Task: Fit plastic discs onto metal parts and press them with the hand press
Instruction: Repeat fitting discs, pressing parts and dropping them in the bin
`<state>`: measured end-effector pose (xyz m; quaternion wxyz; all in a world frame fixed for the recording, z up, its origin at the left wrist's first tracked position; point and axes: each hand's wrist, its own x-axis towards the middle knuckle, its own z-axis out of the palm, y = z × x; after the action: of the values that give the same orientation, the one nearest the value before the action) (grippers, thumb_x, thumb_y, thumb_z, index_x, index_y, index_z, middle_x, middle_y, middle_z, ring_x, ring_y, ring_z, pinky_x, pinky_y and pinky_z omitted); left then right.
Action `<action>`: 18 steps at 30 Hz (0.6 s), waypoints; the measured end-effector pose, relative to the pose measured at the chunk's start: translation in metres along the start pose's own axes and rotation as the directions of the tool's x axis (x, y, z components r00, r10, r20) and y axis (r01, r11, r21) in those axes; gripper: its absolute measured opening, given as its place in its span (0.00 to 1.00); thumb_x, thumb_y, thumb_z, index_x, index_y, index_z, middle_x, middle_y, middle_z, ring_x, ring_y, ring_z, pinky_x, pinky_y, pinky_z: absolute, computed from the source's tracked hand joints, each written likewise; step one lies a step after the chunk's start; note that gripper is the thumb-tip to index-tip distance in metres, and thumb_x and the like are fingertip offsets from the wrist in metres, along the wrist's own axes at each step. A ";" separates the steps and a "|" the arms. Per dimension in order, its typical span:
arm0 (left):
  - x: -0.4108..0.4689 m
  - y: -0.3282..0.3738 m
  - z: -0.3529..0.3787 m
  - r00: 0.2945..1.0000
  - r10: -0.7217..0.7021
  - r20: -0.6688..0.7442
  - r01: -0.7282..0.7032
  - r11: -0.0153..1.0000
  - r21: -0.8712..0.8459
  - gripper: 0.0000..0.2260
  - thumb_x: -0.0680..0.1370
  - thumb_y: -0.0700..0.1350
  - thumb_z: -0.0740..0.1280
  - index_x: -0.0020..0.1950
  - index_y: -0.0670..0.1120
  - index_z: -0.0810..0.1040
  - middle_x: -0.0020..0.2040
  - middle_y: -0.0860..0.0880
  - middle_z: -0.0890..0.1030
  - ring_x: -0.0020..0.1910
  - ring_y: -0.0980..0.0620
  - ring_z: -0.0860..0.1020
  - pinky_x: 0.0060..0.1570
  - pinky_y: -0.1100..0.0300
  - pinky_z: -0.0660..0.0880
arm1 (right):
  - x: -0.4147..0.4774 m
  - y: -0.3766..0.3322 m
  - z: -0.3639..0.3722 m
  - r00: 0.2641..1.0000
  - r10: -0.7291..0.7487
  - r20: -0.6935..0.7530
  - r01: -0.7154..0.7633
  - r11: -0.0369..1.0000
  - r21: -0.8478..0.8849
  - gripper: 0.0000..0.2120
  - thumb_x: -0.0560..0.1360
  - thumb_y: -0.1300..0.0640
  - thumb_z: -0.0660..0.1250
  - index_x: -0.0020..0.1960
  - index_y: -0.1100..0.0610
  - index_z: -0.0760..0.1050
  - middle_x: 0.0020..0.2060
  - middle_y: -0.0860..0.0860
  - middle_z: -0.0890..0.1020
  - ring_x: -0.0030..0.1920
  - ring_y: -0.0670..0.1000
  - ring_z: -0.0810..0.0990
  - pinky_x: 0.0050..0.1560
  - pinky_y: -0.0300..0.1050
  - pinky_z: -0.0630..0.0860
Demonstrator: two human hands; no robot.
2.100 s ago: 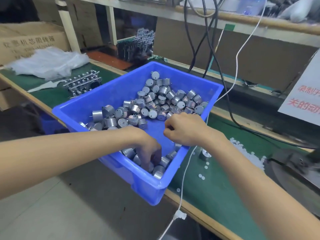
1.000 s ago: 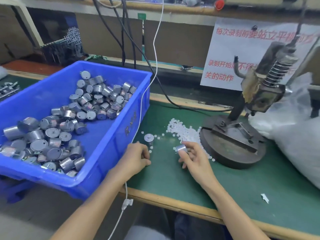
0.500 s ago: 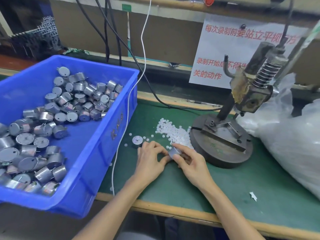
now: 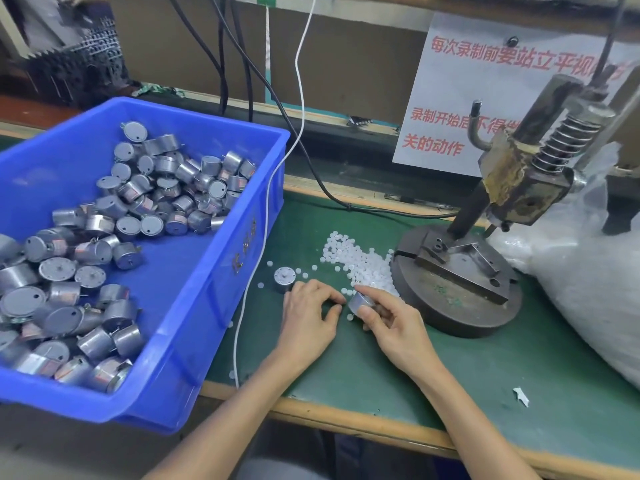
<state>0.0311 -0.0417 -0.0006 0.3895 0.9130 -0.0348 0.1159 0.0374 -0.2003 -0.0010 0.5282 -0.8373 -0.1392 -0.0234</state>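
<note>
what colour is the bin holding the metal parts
The bin is bright blue, seen best in the head view.

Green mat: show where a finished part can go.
Free: the mat between the press base, plastic bag and front edge, bare but for a white scrap. Crowded: between the blue bin and base, with disc pile, left hand, and right hand holding a metal part.

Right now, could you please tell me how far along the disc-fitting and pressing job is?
Early. Done: one metal part stands on the mat beside the disc pile; whether it carries a disc is unclear. In hand: the right hand grips a second metal part, the left hand close beside it, possibly pinching a disc. Left: no part sits on the hand press, and the blue bin holds many parts.
</note>
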 end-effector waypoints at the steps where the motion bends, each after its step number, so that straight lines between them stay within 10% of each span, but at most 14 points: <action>1: 0.000 0.000 0.000 1.000 0.000 0.001 0.000 1.000 0.002 0.04 0.75 0.43 0.67 0.48 0.50 0.81 0.47 0.55 0.77 0.51 0.53 0.70 0.54 0.64 0.60 | 0.000 0.000 0.000 1.000 -0.001 0.002 0.001 1.000 -0.014 0.15 0.76 0.60 0.68 0.56 0.41 0.75 0.37 0.41 0.81 0.33 0.41 0.76 0.43 0.45 0.77; 10: 0.000 0.000 0.001 1.000 -0.001 -0.001 0.001 1.000 0.008 0.04 0.75 0.43 0.67 0.48 0.49 0.81 0.47 0.54 0.77 0.50 0.53 0.69 0.52 0.65 0.59 | 0.000 -0.002 0.006 0.988 -0.153 -0.005 0.149 0.968 -0.200 0.14 0.75 0.65 0.69 0.60 0.56 0.78 0.41 0.47 0.79 0.36 0.38 0.74 0.40 0.27 0.67; 18: 0.000 -0.003 0.003 0.999 0.021 -0.024 -0.021 1.000 0.014 0.04 0.74 0.41 0.67 0.46 0.48 0.80 0.45 0.54 0.76 0.49 0.53 0.69 0.48 0.64 0.58 | -0.007 0.001 0.013 0.936 -0.347 0.058 0.338 0.844 -0.415 0.19 0.73 0.63 0.65 0.64 0.61 0.75 0.47 0.61 0.77 0.38 0.49 0.75 0.43 0.41 0.73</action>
<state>0.0317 -0.0423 -0.0048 0.3821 0.9139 -0.0390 0.1312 0.0296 -0.1906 -0.0089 0.3249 -0.8922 -0.2729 -0.1547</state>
